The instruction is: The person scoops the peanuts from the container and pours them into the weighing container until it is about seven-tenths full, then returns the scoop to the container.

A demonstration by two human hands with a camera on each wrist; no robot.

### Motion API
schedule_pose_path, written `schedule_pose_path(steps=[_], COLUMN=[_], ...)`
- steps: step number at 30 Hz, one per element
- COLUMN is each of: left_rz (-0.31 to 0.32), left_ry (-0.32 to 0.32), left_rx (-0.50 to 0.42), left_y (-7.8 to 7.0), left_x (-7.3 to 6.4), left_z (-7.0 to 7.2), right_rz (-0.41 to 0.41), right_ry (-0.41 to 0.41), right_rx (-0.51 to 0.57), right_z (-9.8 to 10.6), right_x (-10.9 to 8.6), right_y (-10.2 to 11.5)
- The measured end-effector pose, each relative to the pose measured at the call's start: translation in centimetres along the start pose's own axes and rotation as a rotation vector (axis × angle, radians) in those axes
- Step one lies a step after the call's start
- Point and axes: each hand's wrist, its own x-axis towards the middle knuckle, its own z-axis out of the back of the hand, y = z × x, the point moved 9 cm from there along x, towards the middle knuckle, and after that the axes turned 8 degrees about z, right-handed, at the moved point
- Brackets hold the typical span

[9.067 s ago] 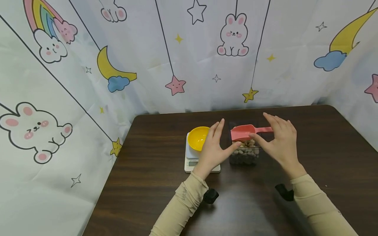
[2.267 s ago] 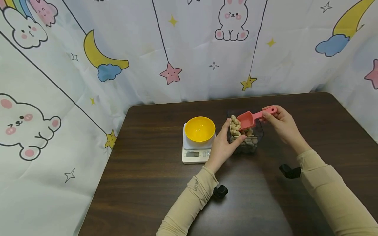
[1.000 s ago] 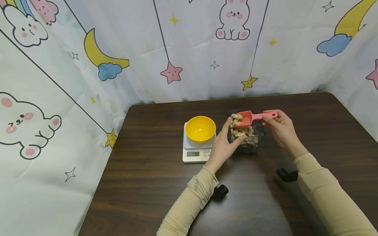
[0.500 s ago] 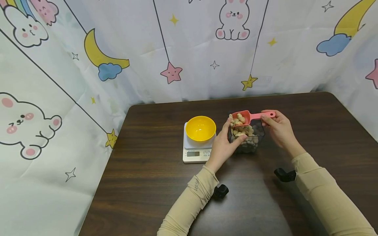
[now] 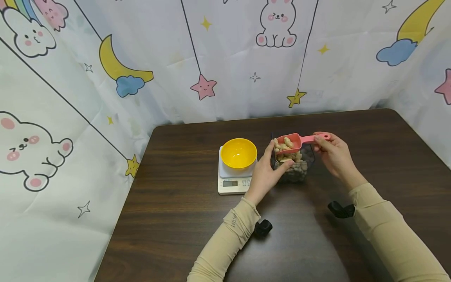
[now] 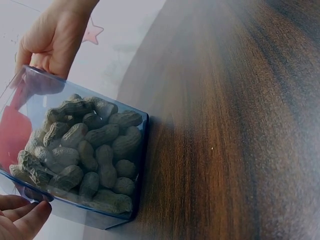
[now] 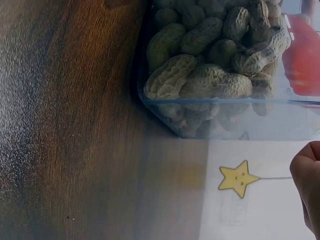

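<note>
A: In the mouth of the clear box (image 5: 310, 156), what does the pink scoop (image 5: 296, 141) carry?

B: A small heap of peanuts (image 5: 287, 144), lying toward its open lip. The pan is over the left part of the box; whether its underside touches the lower peanuts (image 6: 102, 150) cannot be told.

A: How is it held?

B: The right hand (image 5: 334, 154) pinches the handle between thumb and bent fingers, the holed end poking out past them.

A: And the other?

B: The left hand (image 5: 265, 176) grips the near left corner of the box, thumb and fingers spread to either side of it.

A: What might go wrong?

B: A spill, most likely. The grip sits well back on the handle, so a small wrist twist could dip the lip and shed peanuts. The left fingers are right by that lip, so the two could knock. If the left hold slackened, a nudge could slide the box across the brown table (image 5: 176, 176).

A: Anything beyond?

B: A yellow bowl (image 5: 239, 153) rests on a white scale (image 5: 226, 173), near the left hand; a careless sweep could jar it.
</note>
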Motion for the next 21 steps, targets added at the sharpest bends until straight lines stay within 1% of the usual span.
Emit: schedule_pose_path(steps=[4, 7, 10, 13, 21], left_rz=[0.007, 0.012, 0.014, 0.010, -0.001], left_ry=[0.004, 0.004, 0.006, 0.009, 0.011], left_rx=[0.002, 0.007, 0.007, 0.004, 0.004], left_y=[0.1, 0.1, 0.1, 0.1, 0.2], left_x=[0.0, 0.0, 0.0, 0.0, 0.0], left_z=[-0.1, -0.1, -0.1, -0.2, -0.2], right_rz=[-0.025, -0.045, -0.054, -0.052, -0.021], right_ry=[-0.019, -0.049, -0.094, -0.115, -0.123], right_rx=[0.033, 0.069, 0.080, 0.102, 0.199], right_z=[0.1, 0.3, 0.7, 1.1, 1.3], right_x=[-0.1, -0.2, -0.3, -0.4, -0.5], right_y=[-0.1, -0.1, -0.2, -0.1, 0.2])
